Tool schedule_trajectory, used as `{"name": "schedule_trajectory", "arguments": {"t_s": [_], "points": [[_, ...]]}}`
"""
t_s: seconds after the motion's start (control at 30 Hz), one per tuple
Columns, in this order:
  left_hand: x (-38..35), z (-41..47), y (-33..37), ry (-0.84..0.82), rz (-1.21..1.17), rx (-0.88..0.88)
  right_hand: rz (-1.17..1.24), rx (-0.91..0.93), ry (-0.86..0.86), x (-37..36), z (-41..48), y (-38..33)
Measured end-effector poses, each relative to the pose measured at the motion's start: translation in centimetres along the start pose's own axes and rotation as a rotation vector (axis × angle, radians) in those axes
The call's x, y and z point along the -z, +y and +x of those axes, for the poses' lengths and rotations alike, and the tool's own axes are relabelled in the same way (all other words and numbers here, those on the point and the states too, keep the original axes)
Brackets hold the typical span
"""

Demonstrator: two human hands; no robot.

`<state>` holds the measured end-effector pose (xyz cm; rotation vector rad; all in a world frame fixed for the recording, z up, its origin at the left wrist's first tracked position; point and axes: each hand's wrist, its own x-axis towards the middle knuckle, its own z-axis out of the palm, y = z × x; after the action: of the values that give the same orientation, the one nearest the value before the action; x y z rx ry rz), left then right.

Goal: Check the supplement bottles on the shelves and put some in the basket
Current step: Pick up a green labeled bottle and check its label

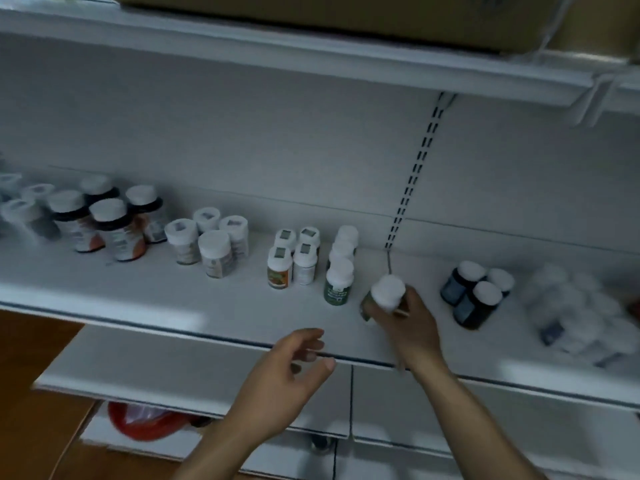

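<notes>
- The right hand (408,327), right of centre in the frame, has its fingers curled round a white-capped bottle (388,293), gripping it by the body from the near side; the cap tilts toward the camera.
- The held bottle is just above the front part of the white shelf (207,299). Blur makes it impossible to tell whether its base touches the shelf.
- The left hand (294,362) is at lower centre, in front of the shelf's front edge, with its fingers loosely curled and nothing in them. It is apart from the right hand and from every bottle.
- Just left of the held bottle is a row of green-labelled bottles (339,271), running from front to back.
- Further left come four small white bottles (294,261), one with an orange label, then four grey-labelled white bottles (211,240), then dark bottles with orange labels (107,220) at the left edge.
- Right of the held bottle are three dark blue bottles (474,296); beyond them, pale bottles (571,306) too blurred to make out.
- A slotted upright (415,174) runs down the grey back panel behind the held bottle.
- An upper shelf (311,53) crosses the top of the frame and carries a cardboard box (311,15).
- A lower shelf (173,368) juts out beneath; under it at lower left lies a red object (138,420), beside a wooden floor (34,375).
</notes>
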<state>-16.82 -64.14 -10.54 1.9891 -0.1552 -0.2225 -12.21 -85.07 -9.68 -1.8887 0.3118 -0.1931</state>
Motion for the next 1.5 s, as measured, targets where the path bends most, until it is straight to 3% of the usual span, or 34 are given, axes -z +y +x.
{"name": "schedule_trajectory", "arguments": {"t_s": [0.3, 0.5, 0.63, 0.9, 1.13, 1.23, 1.37, 1.5], "points": [[-2.1, 0.4, 0.0, -0.233, -0.064, -0.266, -0.093, 0.112, 0.065, -1.4, -10.9, -1.3], [-1.8, 0.5, 2.9, -0.240, -0.314, -0.389, -0.219, 0.435, 0.261, -0.8, -12.5, -5.3], [-1.4, 1.2, 4.2, -0.209, -0.337, -0.481, -0.232, 0.585, 0.264, 0.3, -11.8, -6.7], [-4.0, 1.7, 4.6, -0.189, -0.251, -0.416, -0.052, 0.367, 0.129, 2.6, -9.8, -4.0], [-4.6, 1.1, 3.5, -0.040, -0.254, -0.276, 0.510, -0.082, -0.066, 3.8, -8.1, -1.5], [-4.3, 1.3, 4.7, -0.001, -0.272, -0.307, 0.641, -0.222, -0.148, 3.6, -7.8, -1.3], [-4.5, 1.3, 7.3, -0.061, -0.172, -0.482, 0.864, -0.431, -0.248, 3.5, -7.5, -2.2], [-5.1, 1.5, 9.4, -0.097, -0.084, -0.591, 0.971, -0.405, -0.223, 3.5, -7.3, -2.9]]}}
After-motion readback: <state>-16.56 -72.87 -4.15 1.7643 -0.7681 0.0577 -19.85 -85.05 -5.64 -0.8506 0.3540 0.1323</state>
